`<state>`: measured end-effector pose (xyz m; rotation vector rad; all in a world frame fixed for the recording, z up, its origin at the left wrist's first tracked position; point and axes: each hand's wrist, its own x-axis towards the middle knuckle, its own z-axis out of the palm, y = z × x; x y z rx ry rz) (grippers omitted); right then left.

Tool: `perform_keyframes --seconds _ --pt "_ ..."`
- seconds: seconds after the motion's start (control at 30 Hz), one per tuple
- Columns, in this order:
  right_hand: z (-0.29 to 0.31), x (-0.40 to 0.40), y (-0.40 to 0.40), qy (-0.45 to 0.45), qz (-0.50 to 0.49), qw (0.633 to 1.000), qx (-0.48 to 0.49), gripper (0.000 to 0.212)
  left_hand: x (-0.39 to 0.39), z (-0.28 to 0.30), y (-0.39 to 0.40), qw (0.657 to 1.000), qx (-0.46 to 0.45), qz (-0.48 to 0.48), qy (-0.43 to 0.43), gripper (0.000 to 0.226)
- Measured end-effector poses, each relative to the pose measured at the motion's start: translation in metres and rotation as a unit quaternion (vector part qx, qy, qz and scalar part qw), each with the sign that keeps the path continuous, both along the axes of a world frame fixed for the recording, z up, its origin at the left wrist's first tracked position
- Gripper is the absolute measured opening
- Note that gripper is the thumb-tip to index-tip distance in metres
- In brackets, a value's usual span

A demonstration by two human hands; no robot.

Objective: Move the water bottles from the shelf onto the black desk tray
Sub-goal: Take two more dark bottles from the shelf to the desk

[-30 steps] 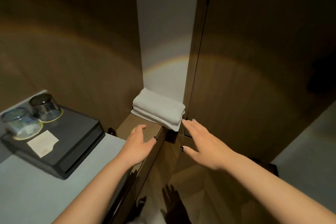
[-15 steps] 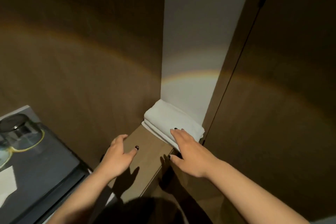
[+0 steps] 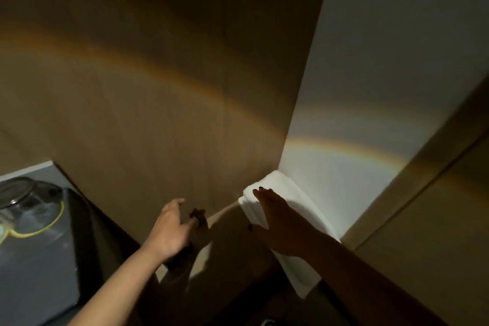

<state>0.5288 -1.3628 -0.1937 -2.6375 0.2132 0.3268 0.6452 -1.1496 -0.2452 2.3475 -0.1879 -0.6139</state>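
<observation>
No bottles were in view; left hand (image 3: 169, 230) hovered open and empty, right hand (image 3: 277, 219) lay flat on the towel (image 3: 291, 193), so she should look elsewhere on the shelf (image 3: 227, 241).

Two bare forearms without sleeves, dark-polished nails on right hand (image 3: 280, 222) fingers (image 3: 260, 193)

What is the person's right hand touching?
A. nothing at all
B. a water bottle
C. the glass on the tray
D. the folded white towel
D: the right hand lies with straight fingers on top of the folded white towel on the wooden ledge, while the left hand hangs open above the ledge and holds nothing.
</observation>
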Motion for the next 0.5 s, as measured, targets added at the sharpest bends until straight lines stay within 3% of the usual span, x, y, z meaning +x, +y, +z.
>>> perform_keyframes --seconds 0.27,0.5 --pt "-0.035 0.109 -0.053 0.047 0.121 0.991 0.028 0.074 0.021 -0.033 -0.024 0.983 -0.015 0.184 0.021 0.063" --pt "-0.089 0.170 -0.029 0.094 0.156 0.981 0.070 0.072 0.025 -0.076 -0.011 0.959 -0.021 0.279 0.045 0.066"
